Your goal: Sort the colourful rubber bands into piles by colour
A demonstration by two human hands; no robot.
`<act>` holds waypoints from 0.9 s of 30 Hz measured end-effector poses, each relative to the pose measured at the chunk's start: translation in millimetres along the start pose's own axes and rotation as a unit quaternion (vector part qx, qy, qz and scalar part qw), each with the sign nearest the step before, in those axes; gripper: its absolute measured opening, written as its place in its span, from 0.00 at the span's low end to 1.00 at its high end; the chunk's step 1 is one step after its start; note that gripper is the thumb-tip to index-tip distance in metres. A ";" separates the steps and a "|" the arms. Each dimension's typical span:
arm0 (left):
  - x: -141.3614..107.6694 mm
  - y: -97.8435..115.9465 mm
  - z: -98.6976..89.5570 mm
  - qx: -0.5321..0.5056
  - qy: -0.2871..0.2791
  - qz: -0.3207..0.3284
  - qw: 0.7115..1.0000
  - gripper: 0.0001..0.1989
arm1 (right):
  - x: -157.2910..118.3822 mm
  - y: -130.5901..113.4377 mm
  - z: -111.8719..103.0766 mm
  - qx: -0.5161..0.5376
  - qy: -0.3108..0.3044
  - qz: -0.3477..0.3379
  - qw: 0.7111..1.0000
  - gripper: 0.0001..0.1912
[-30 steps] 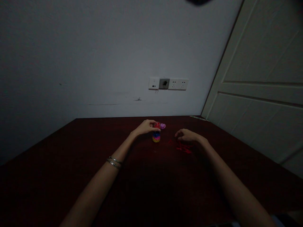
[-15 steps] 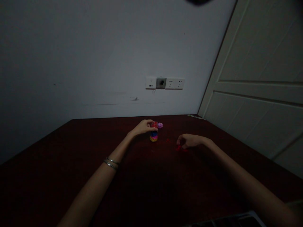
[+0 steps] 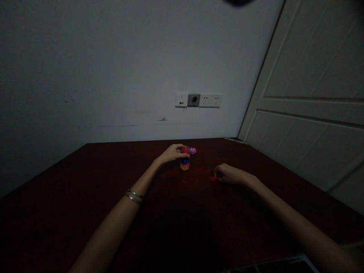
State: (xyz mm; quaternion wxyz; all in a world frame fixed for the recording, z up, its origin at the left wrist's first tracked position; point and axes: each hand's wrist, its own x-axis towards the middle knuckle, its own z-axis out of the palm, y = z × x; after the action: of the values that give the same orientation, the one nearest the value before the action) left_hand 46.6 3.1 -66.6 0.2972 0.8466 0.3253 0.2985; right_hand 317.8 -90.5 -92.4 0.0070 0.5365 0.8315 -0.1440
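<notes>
the upright jar (image 3: 184, 162) on the dark table (image 3: 176, 212) is held near its top between the parted thumb and fingers of the left hand (image 3: 172, 152), while small red strips (image 3: 212, 178) are seen at the bent, bunched fingertips of the right hand (image 3: 228, 174), though whether any is gripped cannot be told.

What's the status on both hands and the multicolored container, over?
Left hand gripping multicolored container, upright. Right hand down at red pieces on table, grip unclear. Small red bits between hands; nothing visibly blocking.
</notes>
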 end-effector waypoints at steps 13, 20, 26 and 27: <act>-2.1 2.8 1.0 -0.039 -0.014 0.006 0.999 0.22 | 15.2 -4.0 -19.4 0.181 0.041 -0.009 0.983 0.10; -1.4 3.3 1.3 -0.019 0.000 0.013 1.000 0.21 | 51.5 -28.5 -55.6 0.322 0.196 -0.064 0.924 0.13; -3.6 6.8 0.9 -0.028 -0.002 0.016 0.999 0.20 | 84.9 -49.4 -69.2 0.353 0.290 -0.079 0.886 0.17; -3.7 6.9 0.8 -0.028 -0.003 0.014 1.000 0.20 | 89.1 -52.3 -68.9 0.356 0.295 -0.083 0.883 0.18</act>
State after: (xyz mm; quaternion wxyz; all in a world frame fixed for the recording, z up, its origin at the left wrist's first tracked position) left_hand 47.5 -4.1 -63.4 0.3174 0.8435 0.3042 0.3086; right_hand 243.1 -14.2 -29.1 -0.4418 0.4496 0.7295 -0.2653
